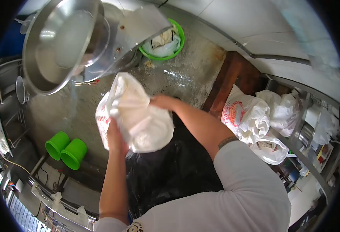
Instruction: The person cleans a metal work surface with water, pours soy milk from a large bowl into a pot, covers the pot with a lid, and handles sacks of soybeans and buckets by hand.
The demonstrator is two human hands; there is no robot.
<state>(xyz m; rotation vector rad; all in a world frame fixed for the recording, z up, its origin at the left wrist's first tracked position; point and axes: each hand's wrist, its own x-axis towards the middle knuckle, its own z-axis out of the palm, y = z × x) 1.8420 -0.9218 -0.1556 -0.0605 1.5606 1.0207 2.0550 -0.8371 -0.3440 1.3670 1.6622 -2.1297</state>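
A large white plastic sack (139, 120) with red print on its left side hangs in front of my body, bulging low on the right. My left hand (116, 137) grips the sack's lower left side, its fingers partly hidden by the folds. On the right edge, my right hand (162, 102) is closed on a bunched part of the sack, blurred by motion. Whatever fills the sack is hard to make out. Ahead and to the left stands a machine with a wide steel bowl (42, 73).
Two green buckets (75, 154) lie tipped at the left. A green tub (181, 38) holding plastic bags stands on the wet floor (189, 65). More white sacks (251, 116) rest at the right by a brown wooden platform (232, 73). Metal racks line both sides.
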